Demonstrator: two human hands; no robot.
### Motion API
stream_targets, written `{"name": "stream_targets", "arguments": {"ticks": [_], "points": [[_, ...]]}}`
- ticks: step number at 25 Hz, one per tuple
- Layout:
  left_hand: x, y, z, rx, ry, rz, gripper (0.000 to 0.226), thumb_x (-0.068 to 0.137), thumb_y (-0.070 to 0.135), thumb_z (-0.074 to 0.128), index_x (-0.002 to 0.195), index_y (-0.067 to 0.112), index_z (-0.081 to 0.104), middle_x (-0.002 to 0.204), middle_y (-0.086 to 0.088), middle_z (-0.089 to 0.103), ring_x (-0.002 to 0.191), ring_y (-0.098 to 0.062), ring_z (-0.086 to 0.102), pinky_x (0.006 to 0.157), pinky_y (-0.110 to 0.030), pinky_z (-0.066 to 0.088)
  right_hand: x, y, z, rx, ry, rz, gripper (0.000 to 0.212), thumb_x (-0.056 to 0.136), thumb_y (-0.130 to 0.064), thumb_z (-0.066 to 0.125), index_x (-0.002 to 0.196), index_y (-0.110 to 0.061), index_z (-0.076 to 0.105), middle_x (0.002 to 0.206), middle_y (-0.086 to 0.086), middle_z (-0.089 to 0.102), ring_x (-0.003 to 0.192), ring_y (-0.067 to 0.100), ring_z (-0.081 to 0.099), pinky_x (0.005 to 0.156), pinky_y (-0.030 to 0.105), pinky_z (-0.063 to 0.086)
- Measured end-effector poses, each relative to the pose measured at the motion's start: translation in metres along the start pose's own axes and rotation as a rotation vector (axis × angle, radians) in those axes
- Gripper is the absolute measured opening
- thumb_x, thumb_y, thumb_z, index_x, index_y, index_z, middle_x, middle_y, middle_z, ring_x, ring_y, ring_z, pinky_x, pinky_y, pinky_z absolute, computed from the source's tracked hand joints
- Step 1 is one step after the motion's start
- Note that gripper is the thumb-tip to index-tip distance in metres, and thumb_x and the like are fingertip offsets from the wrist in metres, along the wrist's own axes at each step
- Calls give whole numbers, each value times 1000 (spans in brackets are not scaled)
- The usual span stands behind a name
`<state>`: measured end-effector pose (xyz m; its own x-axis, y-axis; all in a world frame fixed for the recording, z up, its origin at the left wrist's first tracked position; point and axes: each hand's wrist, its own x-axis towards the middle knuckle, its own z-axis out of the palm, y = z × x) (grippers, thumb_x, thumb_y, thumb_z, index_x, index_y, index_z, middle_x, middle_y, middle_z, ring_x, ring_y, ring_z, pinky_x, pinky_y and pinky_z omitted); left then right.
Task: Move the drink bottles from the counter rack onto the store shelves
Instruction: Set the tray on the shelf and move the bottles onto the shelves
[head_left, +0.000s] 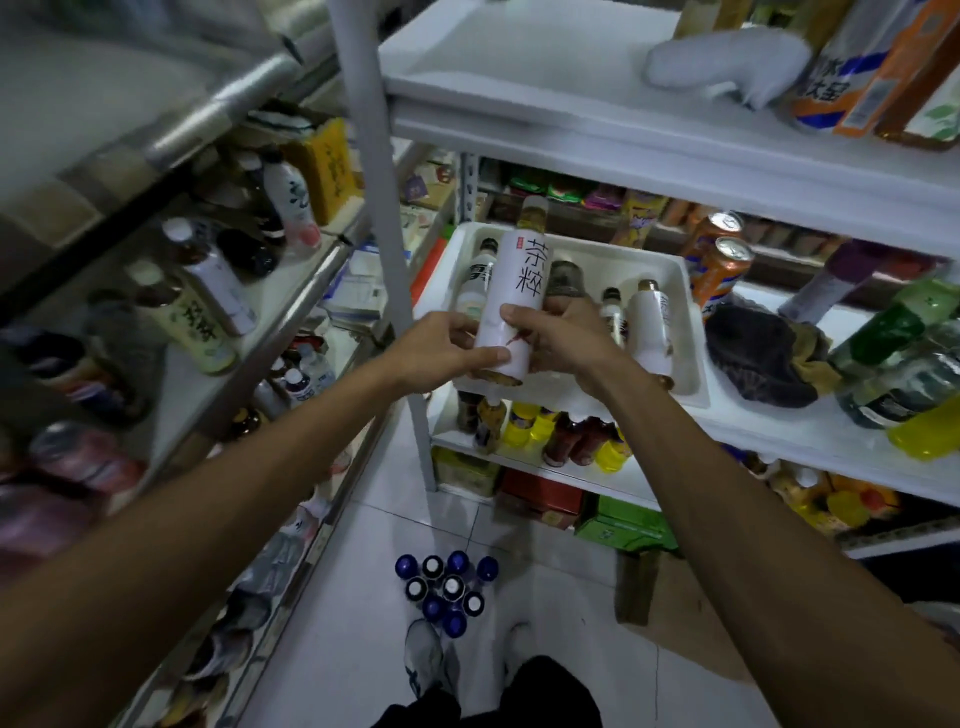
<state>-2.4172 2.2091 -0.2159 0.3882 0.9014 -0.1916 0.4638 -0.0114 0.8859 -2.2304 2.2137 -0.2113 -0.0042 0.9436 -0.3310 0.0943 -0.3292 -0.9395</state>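
Metal rack (272, 332), far left: bottles crowd its front edge. Left hand (441, 348) has its fingers curled round the base of the white tea bottle (519, 280). Right hand (566, 338) pinches the same bottle low down. It is held tilted over the near-left corner of the white tray (693, 332). Risk: setting it down may topple the tray bottles (652, 322), which stand close together.

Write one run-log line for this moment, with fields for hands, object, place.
hands: left hand and right hand both hold | object: white-label tea bottle | place: in front of white tray on shelf
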Motion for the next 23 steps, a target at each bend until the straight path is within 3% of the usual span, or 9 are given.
{"name": "stream_targets", "arguments": {"ticks": [3, 6, 8, 10, 14, 16, 19, 21, 23], "points": [[-35, -13, -16, -40, 36, -26, 47, 82, 30, 76, 122, 11, 62, 108, -7, 72, 97, -20, 69, 91, -41, 55, -4, -8, 27, -93, -132, -21, 56, 74, -28, 85, 120, -12, 58, 107, 7, 68, 87, 22, 71, 59, 34, 60], [-74, -21, -23, -79, 178, -26, 41, 81, 20, 76, 120, 12, 62, 112, -8, 71, 96, -14, 70, 86, -34, 56, -16, -17, 59, -117, -272, -69, 55, 75, -24, 84, 118, -18, 50, 110, 2, 62, 89, 18, 68, 54, 29, 58], [-103, -26, -24, -133, 266, -57, 39, 81, 18, 77, 117, 15, 63, 109, -6, 73, 96, -18, 70, 84, -38, 57, -27, -19, 79, -131, -359, -91, 58, 76, -23, 84, 122, -17, 48, 113, 4, 64, 94, 20, 68, 65, 37, 62], [-137, -28, -29, -152, 348, -68, 40, 80, 19, 77, 117, 17, 62, 107, -1, 73, 98, -19, 70, 86, -39, 56, -41, -23, 102, -163, -457, -134, 58, 77, -19, 83, 125, -13, 51, 115, 6, 65, 99, 22, 68, 76, 43, 61], [-212, -29, -39, -127, 537, -107, 42, 82, 18, 75, 122, 11, 62, 116, -4, 70, 106, -18, 67, 95, -37, 52, -76, -35, 158, -185, -624, -248, 40, 77, -14, 82, 112, -11, 63, 108, 4, 71, 91, 19, 70, 70, 35, 61], [-251, -30, -44, -237, 689, -136, 35, 81, 11, 74, 115, 9, 65, 111, -11, 71, 102, -23, 67, 89, -39, 54, -95, -43, 189, -189, -707, -288, 37, 76, -14, 82, 109, -13, 64, 104, 1, 72, 86, 16, 71, 67, 32, 60], [-322, -26, -59, -269, 844, -220, 23, 81, 13, 74, 103, 9, 68, 88, -1, 75, 78, -14, 68, 63, -22, 53, -132, -61, 240, -238, -833, -414, 39, 72, -20, 85, 104, -21, 62, 100, -9, 70, 90, 12, 69, 66, 28, 57], [-366, -23, -72, -200, 910, -269, 26, 82, 20, 73, 106, 9, 69, 89, -7, 74, 76, -19, 64, 64, -27, 50, -157, -74, 275, -250, -890, -487, 41, 70, -23, 86, 102, -24, 60, 105, -7, 70, 96, 14, 68, 78, 36, 58], [-404, -19, -84, -145, 993, -278, 30, 84, 24, 72, 109, 8, 68, 99, -13, 72, 81, -18, 65, 74, -34, 51, -182, -87, 311, -238, -948, -552, 40, 70, -23, 86, 97, -28, 58, 109, -3, 70, 98, 17, 68, 85, 41, 57]]}}
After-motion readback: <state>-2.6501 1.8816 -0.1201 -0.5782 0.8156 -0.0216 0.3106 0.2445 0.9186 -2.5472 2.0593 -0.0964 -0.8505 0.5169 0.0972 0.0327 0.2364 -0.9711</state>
